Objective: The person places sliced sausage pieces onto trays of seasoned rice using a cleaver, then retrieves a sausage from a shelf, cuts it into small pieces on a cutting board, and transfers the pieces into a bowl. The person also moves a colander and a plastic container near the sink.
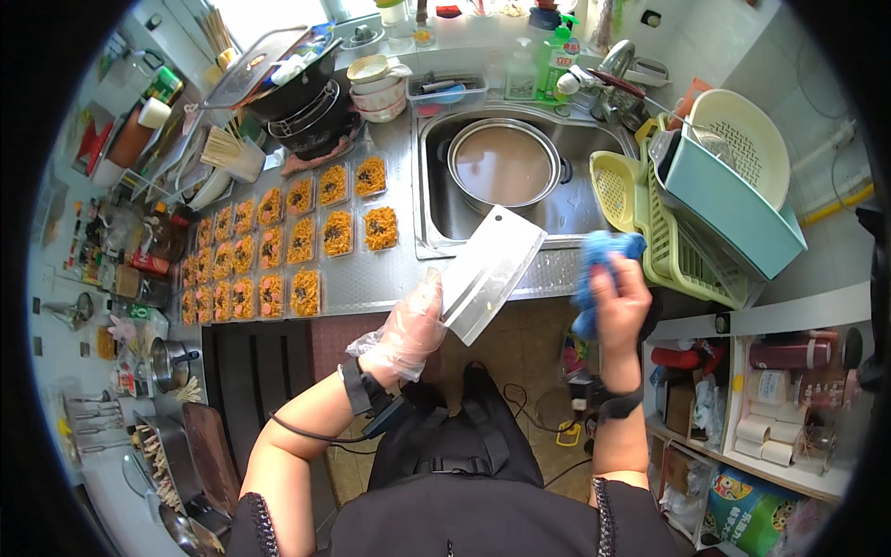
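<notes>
My left hand (411, 324), in a clear plastic glove, grips a cleaver (495, 271) near its lower left side; the wide blade with a hole at its upper end points up and away, before the sink's front edge. My right hand (621, 306), bare, clutches a blue cloth (600, 268), slightly blurred, to the right of the blade and apart from it. Beyond the cleaver, a two-handled steel pot (505, 163) of cloudy brownish liquid sits in the sink (431, 209). Rows of clear boxes of orange noodles (337, 233), some with pink slices, cover the counter (362, 278) at the left.
A green dish rack (672, 237) with a pale blue basin (738, 202) and a cream colander (759, 139) stands right of the sink. A black pot (299, 104), stacked bowls (378, 90) and soap bottles (557, 63) line the back. Cables lie on the floor by my feet.
</notes>
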`<act>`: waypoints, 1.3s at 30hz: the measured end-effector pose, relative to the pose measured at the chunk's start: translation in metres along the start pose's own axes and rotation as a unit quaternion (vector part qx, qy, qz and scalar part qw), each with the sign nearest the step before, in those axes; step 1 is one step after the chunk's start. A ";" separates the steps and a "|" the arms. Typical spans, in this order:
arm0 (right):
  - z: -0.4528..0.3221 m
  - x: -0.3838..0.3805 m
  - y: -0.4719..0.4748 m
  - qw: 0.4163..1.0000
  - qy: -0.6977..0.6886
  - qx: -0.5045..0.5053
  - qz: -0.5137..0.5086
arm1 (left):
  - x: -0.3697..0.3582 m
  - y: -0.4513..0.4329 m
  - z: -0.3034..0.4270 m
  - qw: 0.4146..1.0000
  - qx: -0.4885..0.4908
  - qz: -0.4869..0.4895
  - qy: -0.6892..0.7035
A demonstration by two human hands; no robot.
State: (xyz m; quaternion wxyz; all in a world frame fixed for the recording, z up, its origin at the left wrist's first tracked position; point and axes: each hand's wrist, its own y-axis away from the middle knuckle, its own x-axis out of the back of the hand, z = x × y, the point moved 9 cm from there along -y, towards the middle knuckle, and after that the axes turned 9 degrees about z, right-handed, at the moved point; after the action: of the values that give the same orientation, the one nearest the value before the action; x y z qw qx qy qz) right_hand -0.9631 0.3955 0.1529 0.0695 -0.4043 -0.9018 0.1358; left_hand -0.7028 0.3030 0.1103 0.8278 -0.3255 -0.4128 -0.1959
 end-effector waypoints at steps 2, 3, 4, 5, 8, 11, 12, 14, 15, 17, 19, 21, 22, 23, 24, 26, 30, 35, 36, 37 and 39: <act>-0.046 -0.065 0.039 0.938 0.213 0.238 -0.133 | -0.007 -0.008 0.002 1.000 0.004 0.031 0.000; -0.047 -0.097 0.065 0.920 0.251 0.246 -0.177 | -0.016 -0.010 -0.006 0.986 0.086 0.009 0.140; -0.037 -0.131 0.084 0.889 0.313 0.241 -0.231 | -0.027 -0.012 -0.012 0.947 0.164 -0.008 0.275; -0.041 -0.133 0.083 0.904 0.290 0.259 -0.177 | -0.033 -0.013 -0.012 0.938 0.184 -0.037 0.292; -0.012 -0.128 0.069 0.900 0.325 0.262 -0.126 | -0.021 -0.020 0.007 0.995 0.031 -0.035 0.086; 0.035 -0.119 0.040 0.886 0.393 0.229 -0.087 | -0.014 -0.015 0.007 0.999 -0.035 -0.004 0.022; 0.050 -0.111 0.026 0.889 0.402 0.212 -0.065 | -0.011 -0.013 0.008 0.997 -0.072 0.017 0.017; 0.084 -0.092 -0.002 0.894 0.419 0.154 -0.031 | -0.021 -0.002 -0.016 0.999 -0.003 -0.052 -0.003; 0.108 -0.080 -0.013 0.893 0.444 0.069 -0.038 | -0.019 0.005 -0.025 0.998 0.018 -0.067 -0.006; 0.121 -0.059 -0.023 0.928 0.372 0.016 0.006 | 0.018 0.010 -0.033 0.997 -0.030 0.053 0.036; 0.114 -0.083 0.000 0.968 0.244 0.057 0.003 | 0.040 0.036 -0.075 0.987 0.161 0.017 0.015; 0.105 -0.150 0.048 0.960 0.219 0.142 -0.099 | 0.060 0.063 -0.095 0.964 0.267 -0.008 -0.001; 0.106 -0.189 0.073 0.944 0.235 0.173 -0.154 | 0.070 0.065 -0.089 0.972 0.230 0.022 0.050; 0.114 -0.223 0.096 0.936 0.272 0.158 -0.159 | 0.076 0.067 -0.086 0.972 0.218 0.036 0.084; 0.122 -0.256 0.115 0.910 0.324 0.177 -0.187 | 0.074 0.079 -0.094 0.950 0.301 0.020 0.085; 0.140 -0.268 0.126 0.881 0.367 0.227 -0.193 | 0.071 0.087 -0.093 0.924 0.350 0.030 0.150; 0.173 -0.178 0.081 0.883 0.364 0.241 -0.173 | 0.071 0.103 -0.087 0.897 0.397 0.036 0.190; 0.236 0.072 -0.036 0.867 0.478 -0.137 0.028 | 0.071 0.143 -0.098 0.864 0.455 0.072 0.201; 0.235 0.086 -0.047 0.808 0.584 -0.079 0.006 | 0.072 0.153 -0.098 0.858 0.467 0.072 0.201; 0.236 0.084 -0.054 0.745 0.662 0.008 -0.079 | 0.074 0.163 -0.100 0.852 0.485 0.078 0.178; 0.254 0.093 -0.060 0.736 0.672 -0.013 -0.079 | 0.080 0.177 -0.094 0.828 0.480 0.123 0.262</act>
State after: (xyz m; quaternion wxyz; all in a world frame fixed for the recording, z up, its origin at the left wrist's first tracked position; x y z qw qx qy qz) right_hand -1.1274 0.3791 -0.0698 0.6628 -0.3189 -0.6505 -0.1892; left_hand -0.4988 0.3589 0.0663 0.9739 0.1285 -0.1796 0.0523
